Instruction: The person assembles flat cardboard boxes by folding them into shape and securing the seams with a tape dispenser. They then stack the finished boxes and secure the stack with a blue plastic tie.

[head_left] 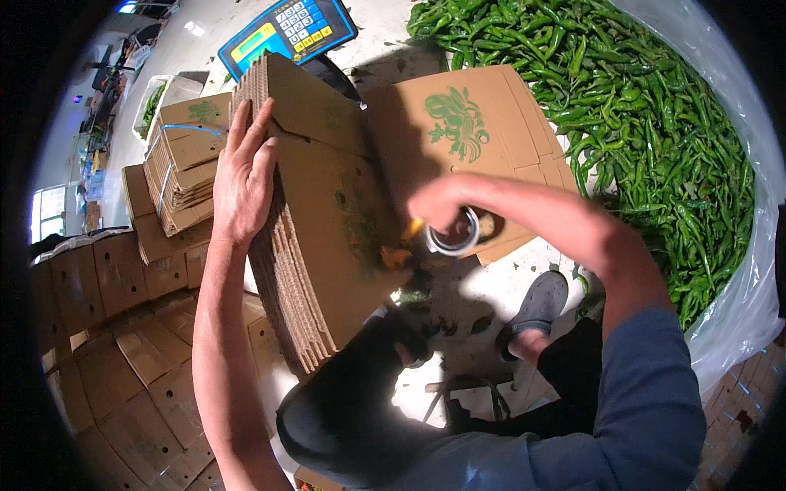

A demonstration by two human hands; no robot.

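Observation:
A thick stack of flattened cardboard boxes (327,237) leans on edge in front of me. My left hand (248,176) lies along its upper left edge, fingers stretched out. On the right, my right hand (440,203) is closed and blurred by motion. It grips what looks like a tape dispenser (453,232) with a round roll and orange-yellow parts, close to the stack's right side. Beyond it rests a flat cardboard box (467,123) with a green vegetable print, partly hidden by my forearm.
A heap of green chili peppers (639,147) fills the right side, bordered by clear plastic sheeting (749,270). At the back stands a blue digital scale (286,33). Strapped cardboard bundles (184,164) sit at left, above more cardboard (135,385). My shoe (536,307) is below.

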